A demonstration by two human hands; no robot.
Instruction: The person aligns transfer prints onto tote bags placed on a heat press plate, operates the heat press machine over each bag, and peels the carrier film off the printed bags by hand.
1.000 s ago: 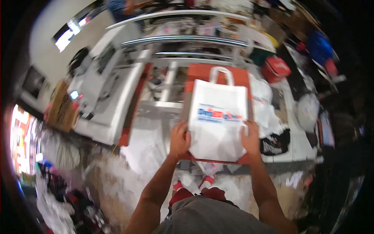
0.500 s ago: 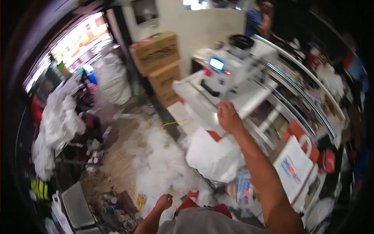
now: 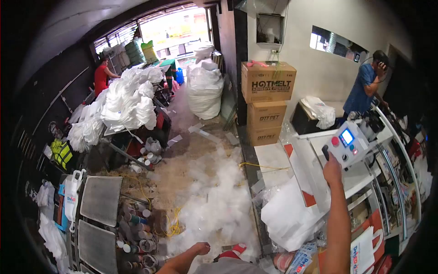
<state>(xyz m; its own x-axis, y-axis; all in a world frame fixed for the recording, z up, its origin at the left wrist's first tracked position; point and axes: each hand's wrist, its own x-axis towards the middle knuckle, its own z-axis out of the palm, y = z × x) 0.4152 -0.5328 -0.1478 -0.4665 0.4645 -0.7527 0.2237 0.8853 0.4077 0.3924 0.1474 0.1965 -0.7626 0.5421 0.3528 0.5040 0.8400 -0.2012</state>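
Right hand [image 3: 332, 170] at black handle [image 3: 325, 151] of white metal press machine [image 3: 361, 145]; cannot tell if gripping. Left hand [image 3: 200, 249] curled inward, well apart from handle. One white printed bag [image 3: 361, 252] on orange board [image 3: 372, 221]. Three brown cardboard boxes [image 3: 268, 83] stacked beyond.

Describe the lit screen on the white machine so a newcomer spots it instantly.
At the view's right stands a large white metal machine with shiny silver rails. On it, next to the person's right grip, sits a boxy white control panel. The small rectangular blue-and-white screen glows there, unlike the round red button beside it.
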